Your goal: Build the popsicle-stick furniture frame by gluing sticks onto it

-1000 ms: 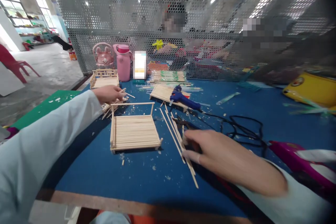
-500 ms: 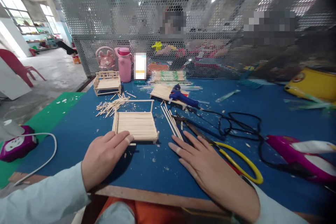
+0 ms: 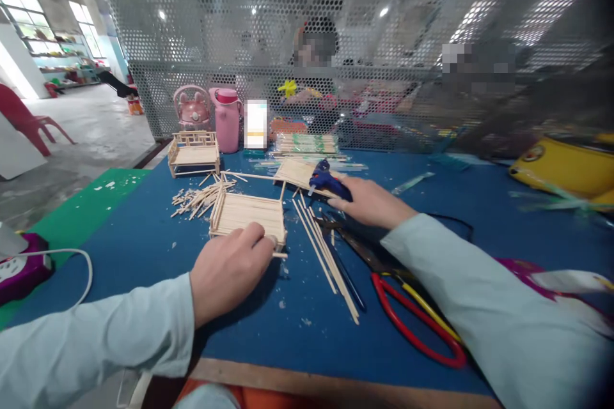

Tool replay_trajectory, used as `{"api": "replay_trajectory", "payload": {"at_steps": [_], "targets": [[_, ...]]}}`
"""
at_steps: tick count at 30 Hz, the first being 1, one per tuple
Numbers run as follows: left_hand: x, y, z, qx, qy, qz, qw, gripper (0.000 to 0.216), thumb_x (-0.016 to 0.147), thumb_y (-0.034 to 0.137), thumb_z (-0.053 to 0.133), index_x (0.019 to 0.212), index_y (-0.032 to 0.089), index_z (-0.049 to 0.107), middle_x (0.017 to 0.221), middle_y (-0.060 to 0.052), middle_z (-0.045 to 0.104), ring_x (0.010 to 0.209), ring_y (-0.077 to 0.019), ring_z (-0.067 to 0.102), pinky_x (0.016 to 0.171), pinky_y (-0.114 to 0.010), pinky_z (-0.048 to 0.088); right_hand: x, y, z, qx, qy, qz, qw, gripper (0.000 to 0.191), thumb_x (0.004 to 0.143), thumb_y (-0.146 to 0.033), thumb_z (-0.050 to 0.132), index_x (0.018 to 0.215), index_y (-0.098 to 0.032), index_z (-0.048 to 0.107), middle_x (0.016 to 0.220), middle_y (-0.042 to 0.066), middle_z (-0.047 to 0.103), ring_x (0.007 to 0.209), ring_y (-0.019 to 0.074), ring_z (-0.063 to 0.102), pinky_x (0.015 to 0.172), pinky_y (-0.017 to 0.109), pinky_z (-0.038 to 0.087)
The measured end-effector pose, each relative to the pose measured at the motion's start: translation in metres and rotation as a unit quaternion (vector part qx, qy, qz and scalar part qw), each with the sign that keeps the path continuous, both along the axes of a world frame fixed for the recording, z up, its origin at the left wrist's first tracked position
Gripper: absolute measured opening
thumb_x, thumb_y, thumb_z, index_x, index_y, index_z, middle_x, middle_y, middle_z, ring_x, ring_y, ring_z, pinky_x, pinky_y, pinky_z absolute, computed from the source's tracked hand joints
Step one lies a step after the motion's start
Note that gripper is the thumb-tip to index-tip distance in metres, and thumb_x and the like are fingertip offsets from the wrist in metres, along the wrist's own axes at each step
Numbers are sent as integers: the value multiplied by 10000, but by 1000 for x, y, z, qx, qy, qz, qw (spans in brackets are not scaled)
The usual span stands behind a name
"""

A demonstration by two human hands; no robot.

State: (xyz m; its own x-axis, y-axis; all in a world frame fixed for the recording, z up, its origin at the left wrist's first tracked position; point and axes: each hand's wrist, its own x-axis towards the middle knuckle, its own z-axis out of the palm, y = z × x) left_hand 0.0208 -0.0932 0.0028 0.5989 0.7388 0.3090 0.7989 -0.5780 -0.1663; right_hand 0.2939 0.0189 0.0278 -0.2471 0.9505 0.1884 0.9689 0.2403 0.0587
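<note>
My left hand (image 3: 235, 268) is closed at the near right edge of a small bed-like frame (image 3: 247, 211) of thin wooden sticks. Out from under its fingertips pokes the end of a short wooden stick (image 3: 280, 255). My right hand (image 3: 371, 201) grips the handle of a blue glue gun (image 3: 329, 180), whose nozzle points left. Behind that gun lies a flat stick panel (image 3: 297, 172). Several loose long sticks (image 3: 319, 249) rest between my hands, beside scissors (image 3: 417, 326) with red and yellow handles, partly covered by my right sleeve.
A finished-looking stick bench (image 3: 194, 154) stands at the back left, a heap of short sticks (image 3: 199, 198) before it. Farther back are a pink bottle (image 3: 227, 121), a bright phone screen (image 3: 256, 124) and bundled sticks (image 3: 307, 142). A perforated metal screen (image 3: 230, 32) bounds the table.
My right hand has gone from lying spread on the table to holding the glue gun. My left hand has moved right along the frame's near edge and its fingers have curled in.
</note>
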Motion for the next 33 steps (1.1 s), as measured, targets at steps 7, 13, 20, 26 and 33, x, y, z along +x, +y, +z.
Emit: {"api": "replay_trajectory", "payload": {"at_steps": [7,13,20,26,33], "targets": [[1,21,-2,-53,36,-18,998,222,898,177,379,1056,195,535,981,-44,587,770,-172,599,546,-269,517,6,20,-19,44,54,3,998,483,783,-364,556,1200,-122,533,1040,155,610,958,261,563,815,350,443],[10,12,11,-94,61,8,994,200,870,129,412,998,156,563,921,-58,582,731,-183,599,537,-291,531,4,20,-8,-34,220,-25,975,251,783,-345,521,933,-168,617,775,70,622,732,203,573,663,300,443],[-5,18,-9,-47,-8,-40,998,281,902,153,349,1126,211,509,1054,-47,587,793,-167,611,600,-299,542,-4,-10,17,-69,623,-88,775,309,759,-490,541,885,-207,523,502,-44,485,422,90,425,356,176,261],[-8,19,-9,-46,-14,-27,998,268,893,150,371,1097,226,526,1041,-45,582,780,-163,610,559,-268,515,-5,-38,31,-74,663,-24,745,371,609,-466,696,830,-208,547,560,-31,553,549,115,518,490,216,412],[-7,24,-8,-63,-14,-9,998,268,903,168,350,1107,225,514,1050,-61,548,767,-146,600,536,-236,485,3,-72,37,-159,472,64,865,496,692,-676,508,701,-189,602,479,17,539,441,138,452,445,290,358]]}}
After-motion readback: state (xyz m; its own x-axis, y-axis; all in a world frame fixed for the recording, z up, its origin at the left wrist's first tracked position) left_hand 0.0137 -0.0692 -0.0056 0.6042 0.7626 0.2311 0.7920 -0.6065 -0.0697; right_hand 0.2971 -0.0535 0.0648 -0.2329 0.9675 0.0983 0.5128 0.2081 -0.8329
